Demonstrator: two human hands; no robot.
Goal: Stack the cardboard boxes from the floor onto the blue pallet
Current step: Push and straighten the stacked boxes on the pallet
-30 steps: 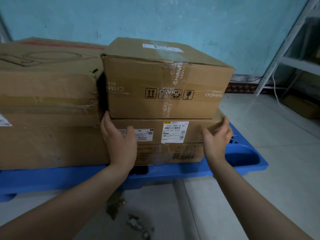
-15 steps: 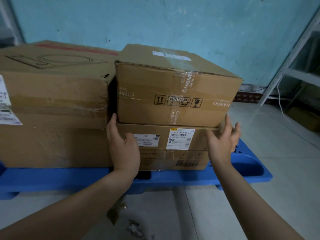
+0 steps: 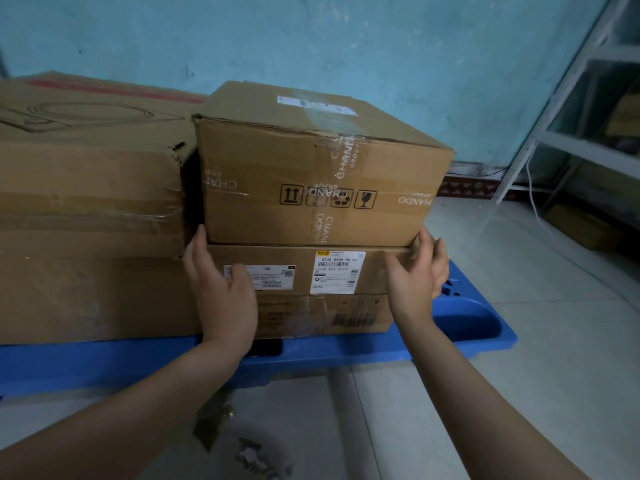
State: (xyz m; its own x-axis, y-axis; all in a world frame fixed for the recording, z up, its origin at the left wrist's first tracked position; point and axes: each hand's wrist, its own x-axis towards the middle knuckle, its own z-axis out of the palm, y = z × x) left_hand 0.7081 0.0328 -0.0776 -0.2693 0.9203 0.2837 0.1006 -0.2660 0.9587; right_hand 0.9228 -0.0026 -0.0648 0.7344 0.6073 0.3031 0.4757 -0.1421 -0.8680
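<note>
The left hand [image 3: 221, 292] and the right hand [image 3: 417, 277], fingers straight, press both ends of the labelled box [image 3: 304, 270] between them, with the taped box [image 3: 277, 174] just above.

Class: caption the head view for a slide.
Left hand and right hand touch the flat box under a taped box, atop blue pallet.
</note>
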